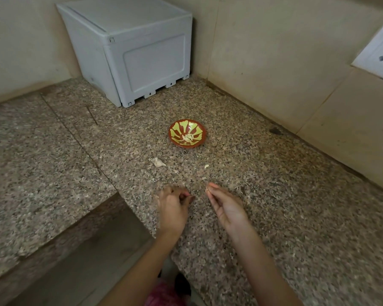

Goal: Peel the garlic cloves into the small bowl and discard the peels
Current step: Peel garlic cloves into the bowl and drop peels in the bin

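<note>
Left hand (173,208) curled, right hand (227,209) pinching garlic piece (207,191)

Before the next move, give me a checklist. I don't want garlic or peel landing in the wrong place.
1. Small bowl stands upright on the counter, nothing between it and the hands: ok.
2. Peeled cloves lie inside the bowl: ok.
3. Right hand pinches a pale bit at its fingertips; whether it is clove or peel: cannot tell.
4. Left hand has its fingers curled; whether it holds anything: cannot tell.
5. Counter free of scraps: a garlic piece and a small fragment lie loose in front of the bowl: not ok.
</note>
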